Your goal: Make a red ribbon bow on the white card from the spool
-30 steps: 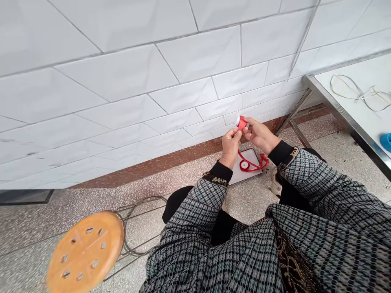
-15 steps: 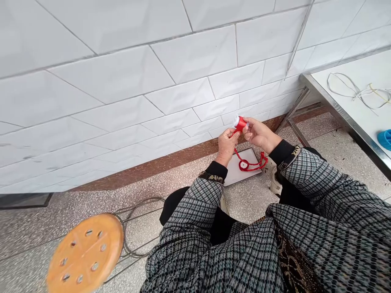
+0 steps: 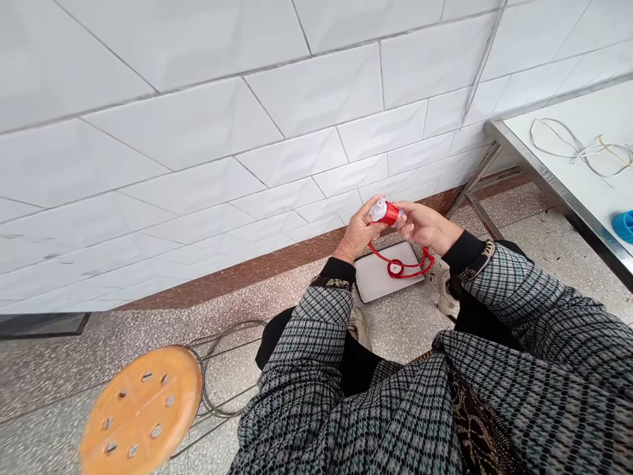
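The left hand (image 3: 357, 232) has shifted from pinching the loose red ribbon (image 3: 374, 251) to curling around the spool's (image 3: 386, 213) white end, while the right hand's (image 3: 425, 225) fingers grip the opposite end; handling seems to have passed to the spool itself. Beyond, the ribbon trails across a white rectangular board (image 3: 370, 280).

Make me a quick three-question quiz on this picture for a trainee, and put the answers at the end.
1. True or false: the left hand and the right hand both touch the red-and-white cylindrical spool.
2. What lies on the flat white rectangular board with dark edging?
A) a thin white wire
B) a glossy red ribbon
C) a round blue container
3. Which hand is nearer the round orange stool seat with holes?

Key: 1. True. 2. B. 3. The left hand.
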